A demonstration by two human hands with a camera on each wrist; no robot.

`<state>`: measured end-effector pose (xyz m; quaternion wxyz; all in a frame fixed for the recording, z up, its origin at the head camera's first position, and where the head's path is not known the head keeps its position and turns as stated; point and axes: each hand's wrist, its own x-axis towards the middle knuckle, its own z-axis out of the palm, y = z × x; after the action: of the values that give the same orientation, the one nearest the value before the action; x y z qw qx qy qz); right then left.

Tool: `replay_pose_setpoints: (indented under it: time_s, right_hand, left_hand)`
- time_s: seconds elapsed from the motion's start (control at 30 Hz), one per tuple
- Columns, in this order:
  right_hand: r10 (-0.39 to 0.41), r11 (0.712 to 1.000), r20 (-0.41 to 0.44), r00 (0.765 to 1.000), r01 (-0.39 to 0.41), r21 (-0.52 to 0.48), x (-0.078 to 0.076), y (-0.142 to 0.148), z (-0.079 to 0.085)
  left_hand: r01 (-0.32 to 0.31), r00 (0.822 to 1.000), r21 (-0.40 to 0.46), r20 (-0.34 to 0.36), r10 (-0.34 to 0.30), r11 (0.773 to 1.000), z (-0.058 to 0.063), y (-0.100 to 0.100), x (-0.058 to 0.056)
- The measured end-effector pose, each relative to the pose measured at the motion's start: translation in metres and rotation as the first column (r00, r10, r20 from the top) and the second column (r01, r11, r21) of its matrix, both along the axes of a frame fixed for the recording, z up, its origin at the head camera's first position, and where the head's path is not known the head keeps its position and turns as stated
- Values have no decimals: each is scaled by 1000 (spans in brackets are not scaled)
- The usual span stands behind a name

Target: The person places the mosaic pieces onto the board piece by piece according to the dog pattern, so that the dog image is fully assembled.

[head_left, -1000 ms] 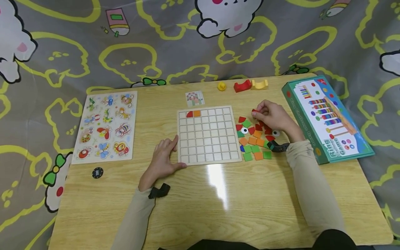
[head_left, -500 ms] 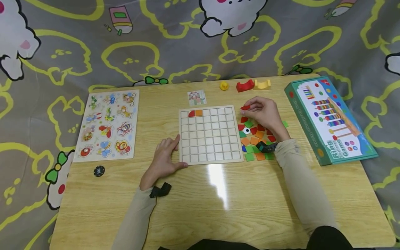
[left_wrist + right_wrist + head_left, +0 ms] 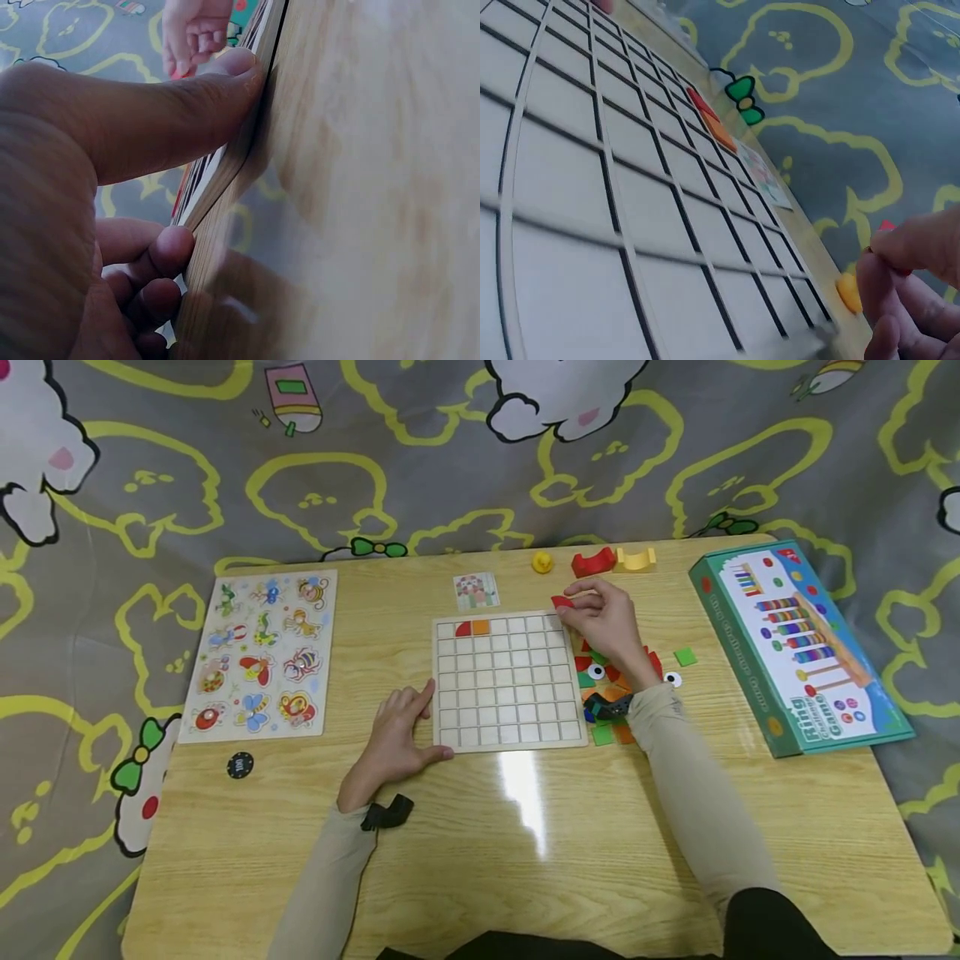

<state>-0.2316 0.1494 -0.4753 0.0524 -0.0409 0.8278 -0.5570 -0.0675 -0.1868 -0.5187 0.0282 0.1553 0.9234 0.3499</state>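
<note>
Left hand: touching grid outspread, eight o'clock
Right hand: pinching red piece, one o'clock
Head view only: showing chip

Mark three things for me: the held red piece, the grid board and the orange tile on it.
Red piece (image 3: 560, 602): head view, on its exposed part.
Grid board (image 3: 502, 677): head view, on a bare cell near its middle.
Orange tile (image 3: 480, 627): head view, middle of its top face.
</note>
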Motion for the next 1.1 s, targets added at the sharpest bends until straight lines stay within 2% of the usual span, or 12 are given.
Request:
replay_pose_setpoints:
  time_s: [0.4,0.63,0.83,1.1]
  right_hand:
    - [82,994,-50,995,-78,79,-6,-44,-6]
    - [180,967,-87,980,-160,197,-9,-65,-12]
    - [201,942,-86,976,-168,292,-8,-71,-18]
    - [218,925,-111,970,-170,339,-6,-75,-18]
  left_hand:
    - [-2,1000,1,-2,2,1000,1,1,-3]
    - [1,1000,4,-18,-1,1000,1,0,-3]
    - [1,1000,13,-9,-1,1000,3,1,-2]
    - [-13,1000,19,8,13,1000,3,1,-1]
